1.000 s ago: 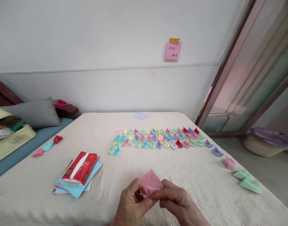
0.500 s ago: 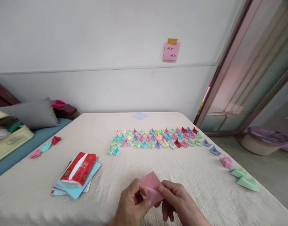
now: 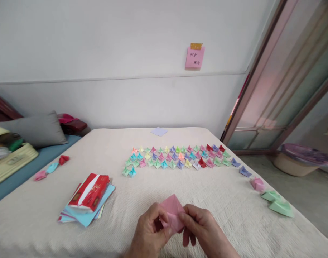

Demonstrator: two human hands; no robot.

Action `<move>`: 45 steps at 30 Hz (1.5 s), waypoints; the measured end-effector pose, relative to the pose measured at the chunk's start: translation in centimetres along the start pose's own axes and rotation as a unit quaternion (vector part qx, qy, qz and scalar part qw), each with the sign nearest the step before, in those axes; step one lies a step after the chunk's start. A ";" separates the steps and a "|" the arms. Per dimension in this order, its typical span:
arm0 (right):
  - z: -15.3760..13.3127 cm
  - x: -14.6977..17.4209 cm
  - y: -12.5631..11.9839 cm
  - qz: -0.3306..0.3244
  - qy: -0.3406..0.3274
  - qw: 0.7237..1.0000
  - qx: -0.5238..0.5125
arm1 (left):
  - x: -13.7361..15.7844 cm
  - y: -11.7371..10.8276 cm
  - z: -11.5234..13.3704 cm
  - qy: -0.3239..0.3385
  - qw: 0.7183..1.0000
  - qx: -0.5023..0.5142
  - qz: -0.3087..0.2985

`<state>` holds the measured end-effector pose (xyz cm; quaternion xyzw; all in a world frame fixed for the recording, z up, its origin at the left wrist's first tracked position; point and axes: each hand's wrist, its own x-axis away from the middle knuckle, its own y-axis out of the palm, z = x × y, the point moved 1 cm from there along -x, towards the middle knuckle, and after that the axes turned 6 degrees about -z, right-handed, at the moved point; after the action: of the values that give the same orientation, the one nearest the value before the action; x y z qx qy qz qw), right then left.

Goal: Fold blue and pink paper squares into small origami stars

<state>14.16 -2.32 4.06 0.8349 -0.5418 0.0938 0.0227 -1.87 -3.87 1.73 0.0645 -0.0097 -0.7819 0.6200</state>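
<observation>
A partly folded pink paper (image 3: pixel 172 209) is held between both hands near the front of the table. My left hand (image 3: pixel 152 229) pinches its left side, fingers curled and thumb along the lower edge. At the right edge, my right hand (image 3: pixel 200 225) grips the sheet between thumb and fingers, with its lower fingers curled below. A crease crosses the paper, and its upper corner points away from me. Beyond the hands stand rows of small folded paper boats (image 3: pixel 164 164) in many colours.
A red tissue pack (image 3: pixel 91 192) rests on stacked coloured paper (image 3: pixel 85 218) at left. A lilac sheet (image 3: pixel 159 132) lies at the far edge. Larger green boats (image 3: pixel 281 208) and a pink folded piece (image 3: pixel 257 184) line the right edge; several folded pieces (image 3: pixel 52 167) lie far left.
The right hand's fingers have shifted slightly left and curled closer under the pink paper. The left hand keeps nearly the same hold.
</observation>
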 end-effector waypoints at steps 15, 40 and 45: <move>1.9 -0.9 0.4 -0.048 0.005 0.990 -0.136 | 0.1 0.0 -0.7 0.064 0.988 -0.127 -0.055; 2.0 -0.7 0.8 -0.005 0.001 0.993 -0.118 | -0.3 -0.1 0.4 -0.088 0.989 0.110 0.035; 2.1 -0.8 0.8 -0.014 0.011 0.994 -0.107 | -0.3 -0.3 0.5 -0.090 0.990 0.089 0.059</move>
<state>13.39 -2.27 1.80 0.8339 -0.5371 0.0440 0.1193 -2.13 -3.59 2.27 0.0486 -0.1388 -0.7423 0.6537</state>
